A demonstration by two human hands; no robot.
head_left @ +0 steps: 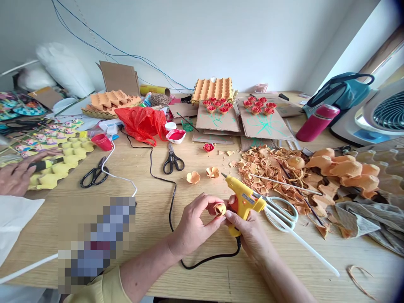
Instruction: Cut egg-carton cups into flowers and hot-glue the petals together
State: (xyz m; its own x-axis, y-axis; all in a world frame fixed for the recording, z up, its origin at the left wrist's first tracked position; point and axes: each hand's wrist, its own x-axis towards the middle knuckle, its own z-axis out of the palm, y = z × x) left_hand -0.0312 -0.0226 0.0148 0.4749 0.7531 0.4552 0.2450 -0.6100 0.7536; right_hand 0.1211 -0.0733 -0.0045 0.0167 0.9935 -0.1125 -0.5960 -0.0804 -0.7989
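A small orange egg-carton flower bud (220, 209), its petals curled together, is pinched between the thumb and fingers of my left hand (194, 225). My right hand (251, 233) is wrapped round the handle of a yellow glue gun (242, 194), with the thumb reaching to the bud's side. The gun's nozzle points up and left, and a long white glue stick (311, 248) sticks out of its back. Just beyond my hands lie two open orange petal cups, a left cup (193, 178) and a right cup (212, 172). Farther back is a red-painted flower (208, 147).
Orange scraps (271, 168) heap up on the right, with white-handled scissors (282, 213) beside the gun. Black scissors (173, 160), a red bag (140, 124) and cardboard bearing red flowers (217, 120) lie beyond. Another person's hand (19, 174) is at the left. The gun's black cord (172, 206) crosses the table.
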